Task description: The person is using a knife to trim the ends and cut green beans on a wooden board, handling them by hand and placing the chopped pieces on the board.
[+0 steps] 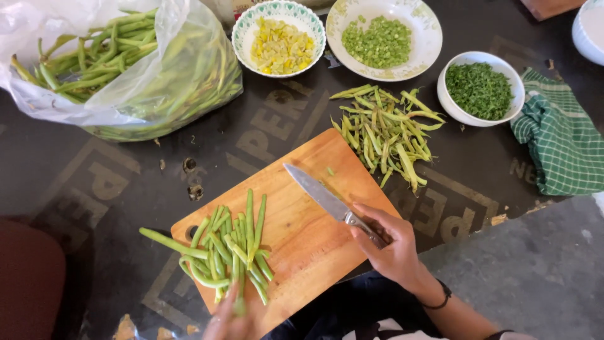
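Head view, looking steeply down — one camera only.

The camera sits above the near edge of the tabletop [75, 170] and faces almost straight down and slightly away from the person, so the far side lies along the top of the frame and the person's own body along the bottom. It is close: the board [296, 226] fills the lower middle, the right hand [390, 245] enters from the bottom right, the left hand [229, 324] is cut by the bottom edge — bag [94, 69] and bowls [280, 38] crowd the top edge. No second view shares the scene.
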